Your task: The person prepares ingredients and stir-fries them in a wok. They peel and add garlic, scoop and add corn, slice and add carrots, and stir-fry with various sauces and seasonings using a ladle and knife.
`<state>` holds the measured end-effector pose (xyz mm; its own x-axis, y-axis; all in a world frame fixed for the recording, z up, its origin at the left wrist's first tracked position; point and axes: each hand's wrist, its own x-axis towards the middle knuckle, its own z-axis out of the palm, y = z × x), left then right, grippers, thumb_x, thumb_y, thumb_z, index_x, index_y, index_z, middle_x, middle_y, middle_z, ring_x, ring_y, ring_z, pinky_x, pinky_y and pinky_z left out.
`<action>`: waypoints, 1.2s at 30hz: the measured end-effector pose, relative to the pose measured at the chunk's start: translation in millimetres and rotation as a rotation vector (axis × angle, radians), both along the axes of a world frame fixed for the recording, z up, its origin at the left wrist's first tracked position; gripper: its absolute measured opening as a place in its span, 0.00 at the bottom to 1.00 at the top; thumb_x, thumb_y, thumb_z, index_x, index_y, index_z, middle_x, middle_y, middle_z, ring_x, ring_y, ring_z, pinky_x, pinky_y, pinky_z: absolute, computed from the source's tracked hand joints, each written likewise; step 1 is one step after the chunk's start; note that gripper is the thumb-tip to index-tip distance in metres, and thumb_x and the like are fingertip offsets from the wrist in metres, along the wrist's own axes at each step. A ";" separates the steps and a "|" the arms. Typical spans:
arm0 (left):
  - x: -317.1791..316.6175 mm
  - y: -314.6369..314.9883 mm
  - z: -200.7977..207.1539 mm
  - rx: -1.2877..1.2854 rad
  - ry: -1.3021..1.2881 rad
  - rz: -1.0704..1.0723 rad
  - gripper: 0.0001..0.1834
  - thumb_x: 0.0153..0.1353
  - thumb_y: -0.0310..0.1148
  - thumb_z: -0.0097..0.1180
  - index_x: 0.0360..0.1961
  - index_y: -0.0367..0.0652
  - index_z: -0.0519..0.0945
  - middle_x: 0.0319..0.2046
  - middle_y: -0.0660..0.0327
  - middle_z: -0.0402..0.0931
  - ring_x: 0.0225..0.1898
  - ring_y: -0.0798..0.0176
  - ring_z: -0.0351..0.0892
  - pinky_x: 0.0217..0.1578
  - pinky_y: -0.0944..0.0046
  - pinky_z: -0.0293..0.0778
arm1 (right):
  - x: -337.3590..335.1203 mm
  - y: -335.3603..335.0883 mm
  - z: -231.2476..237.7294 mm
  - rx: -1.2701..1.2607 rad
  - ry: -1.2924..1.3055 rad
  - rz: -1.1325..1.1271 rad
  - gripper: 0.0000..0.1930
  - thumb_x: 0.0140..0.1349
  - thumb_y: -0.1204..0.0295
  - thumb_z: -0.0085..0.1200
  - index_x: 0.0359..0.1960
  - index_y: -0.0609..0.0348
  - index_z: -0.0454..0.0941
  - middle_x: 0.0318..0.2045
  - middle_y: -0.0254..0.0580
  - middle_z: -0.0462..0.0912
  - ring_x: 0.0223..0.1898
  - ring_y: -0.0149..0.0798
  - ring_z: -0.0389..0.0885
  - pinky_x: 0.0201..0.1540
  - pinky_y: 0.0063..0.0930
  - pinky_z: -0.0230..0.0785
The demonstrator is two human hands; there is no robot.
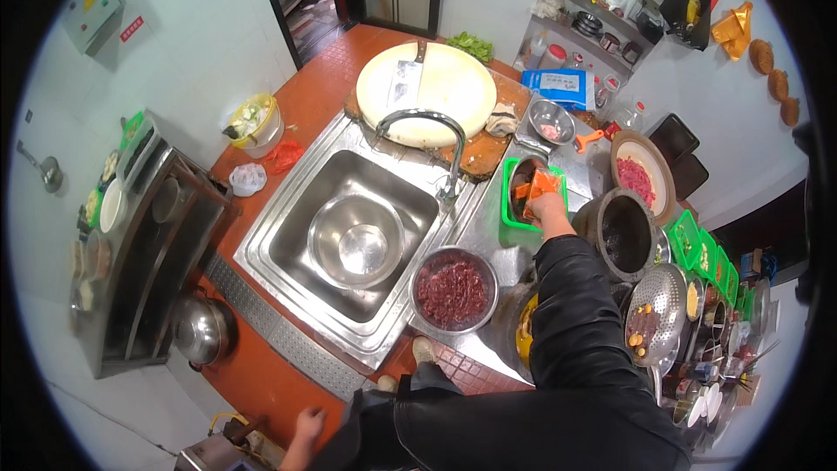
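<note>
R hand [547,207] is closed on a flat, shiny orange packet [546,180], grasped by its lower end; that packet's right over the bright green plastic basket [505,213], beside the sink on the steel ctr. Can't tell whether it's going in or coming out, or if it's been opened. More orange shows in the basket nr the packet, next to a dark rounded container [521,172], so prob. not the only one. L hand [309,426] hangs low at the bottom edge, well apart from the ctr; nothing visible in it, but finger pose is too unclear to call. Progress, judging by how things lie: cutting looks done for the dark red chopped meat [452,295], which fills most of the round stainless-steel bowl [452,253] just beside the sink. Pinker meat [635,181] is also cut & sits in a wide pale dish w/ brown rim [621,150]. Cleaver w/ dark handle [405,80] lies flat on the thick round cream chopping board [462,87], unused rn. Wide steel basin [384,249] in the sink has no food in it. Left, AFAICT: whatever the packet's for; no contents poured out that I can see, & the meat portions are in separate vessels, i.e. not combined.
</note>
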<state>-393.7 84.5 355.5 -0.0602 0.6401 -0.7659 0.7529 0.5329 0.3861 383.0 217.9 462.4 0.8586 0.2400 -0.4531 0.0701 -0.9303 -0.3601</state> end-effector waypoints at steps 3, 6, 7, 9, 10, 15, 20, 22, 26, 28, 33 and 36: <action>-18.3 3.8 -17.5 -0.006 0.002 -0.002 0.20 0.58 0.36 0.58 0.47 0.33 0.82 0.45 0.46 0.83 0.48 0.51 0.82 0.50 0.58 0.75 | -4.2 4.4 5.9 0.134 -0.004 -0.212 0.21 0.53 0.64 0.69 0.44 0.65 0.80 0.37 0.47 0.86 0.25 0.41 0.87 0.23 0.32 0.79; -37.0 8.1 -33.0 -0.010 -0.030 0.029 0.20 0.58 0.37 0.58 0.47 0.34 0.83 0.45 0.47 0.83 0.49 0.51 0.82 0.50 0.58 0.75 | 5.0 4.9 1.1 0.227 0.089 -0.239 0.17 0.55 0.65 0.69 0.41 0.62 0.80 0.30 0.43 0.84 0.20 0.36 0.83 0.16 0.27 0.73; -45.7 6.6 -35.3 -0.023 -0.035 0.048 0.20 0.58 0.37 0.58 0.47 0.35 0.83 0.45 0.47 0.83 0.50 0.52 0.81 0.50 0.59 0.75 | 7.9 5.0 -4.4 0.235 0.129 -0.224 0.16 0.55 0.66 0.69 0.40 0.62 0.80 0.28 0.41 0.83 0.18 0.35 0.81 0.15 0.25 0.71; -63.3 6.3 -38.3 -0.050 -0.011 0.054 0.19 0.58 0.37 0.58 0.46 0.35 0.83 0.44 0.47 0.83 0.49 0.51 0.82 0.50 0.59 0.75 | 15.8 5.6 -15.4 0.248 0.205 -0.226 0.13 0.56 0.67 0.68 0.38 0.59 0.80 0.25 0.35 0.81 0.15 0.31 0.76 0.14 0.22 0.68; -74.0 6.7 -38.8 -0.064 0.016 0.039 0.19 0.58 0.37 0.58 0.46 0.35 0.83 0.44 0.47 0.83 0.49 0.50 0.82 0.50 0.58 0.75 | 19.4 5.5 -21.0 0.288 0.234 -0.248 0.12 0.55 0.68 0.69 0.37 0.59 0.81 0.24 0.35 0.81 0.14 0.31 0.76 0.14 0.23 0.69; -113.3 22.9 -43.9 -0.006 0.124 -0.086 0.18 0.57 0.38 0.58 0.43 0.36 0.84 0.41 0.45 0.83 0.45 0.47 0.83 0.48 0.57 0.76 | 35.3 4.5 -40.2 0.687 0.427 -0.303 0.09 0.54 0.74 0.69 0.34 0.59 0.81 0.24 0.36 0.82 0.20 0.36 0.79 0.24 0.29 0.75; -103.2 45.8 -17.2 -0.039 0.058 -0.177 0.18 0.57 0.39 0.56 0.41 0.36 0.84 0.40 0.43 0.82 0.46 0.46 0.83 0.47 0.55 0.76 | 51.9 -27.9 -43.4 0.927 0.564 -0.349 0.12 0.55 0.82 0.61 0.41 0.65 0.78 0.36 0.43 0.83 0.33 0.43 0.84 0.39 0.37 0.80; -92.8 63.0 -2.5 -0.021 0.165 -0.330 0.19 0.57 0.40 0.55 0.41 0.36 0.84 0.40 0.44 0.82 0.46 0.46 0.82 0.48 0.54 0.75 | 58.6 -37.8 -36.1 0.993 0.528 -0.246 0.13 0.57 0.78 0.59 0.45 0.65 0.78 0.38 0.43 0.84 0.39 0.43 0.85 0.47 0.37 0.78; -82.8 106.4 13.4 0.027 0.107 -0.385 0.21 0.57 0.43 0.55 0.47 0.40 0.83 0.46 0.45 0.81 0.50 0.45 0.80 0.53 0.54 0.74 | 67.5 -32.7 31.4 0.991 0.083 -0.343 0.19 0.56 0.70 0.64 0.49 0.59 0.78 0.44 0.41 0.84 0.40 0.41 0.85 0.43 0.32 0.78; -78.9 134.6 19.2 0.074 0.079 -0.399 0.21 0.58 0.42 0.55 0.48 0.41 0.82 0.44 0.47 0.82 0.49 0.47 0.81 0.51 0.54 0.75 | 47.3 -21.5 89.3 1.156 0.113 -0.234 0.14 0.62 0.66 0.61 0.47 0.56 0.79 0.35 0.33 0.82 0.30 0.31 0.78 0.33 0.25 0.68; -49.3 225.4 49.6 0.103 -0.422 -0.263 0.22 0.63 0.42 0.60 0.54 0.39 0.79 0.44 0.55 0.82 0.47 0.62 0.81 0.49 0.62 0.77 | -136.9 16.9 228.2 1.444 0.185 -0.128 0.11 0.68 0.61 0.57 0.42 0.54 0.78 0.20 0.23 0.69 0.16 0.16 0.61 0.16 0.12 0.50; -39.8 280.3 99.4 0.148 -0.918 -0.274 0.23 0.64 0.34 0.61 0.58 0.40 0.75 0.46 0.59 0.80 0.48 0.68 0.79 0.51 0.67 0.75 | -330.9 69.5 240.4 1.504 0.266 -0.003 0.13 0.69 0.64 0.55 0.49 0.57 0.77 0.35 0.30 0.81 0.24 0.18 0.72 0.19 0.11 0.58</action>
